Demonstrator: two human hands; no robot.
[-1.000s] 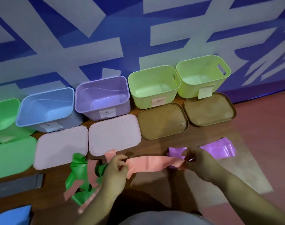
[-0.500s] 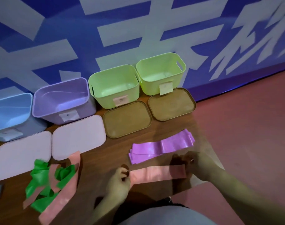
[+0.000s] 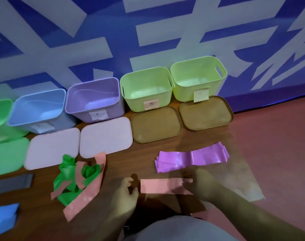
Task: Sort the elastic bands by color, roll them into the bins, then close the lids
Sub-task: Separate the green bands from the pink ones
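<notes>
Open plastic bins (image 3: 139, 101) are standing in a row, flat lids (image 3: 105, 136) lying just before them. A flat pink elastic band (image 3: 162, 186) is lying before stacked purple bands (image 3: 191, 159), right of a green-and-pink tangle (image 3: 70, 178).

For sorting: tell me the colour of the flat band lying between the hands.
Pink band, clearest in the head view.

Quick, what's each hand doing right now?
Left hand: curled beside the pink band; grip cannot be told.
Right hand: holds the band's right end.

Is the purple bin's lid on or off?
Off: the purple plastic bin stands open; a pale pink lid lies flat before it.
</notes>
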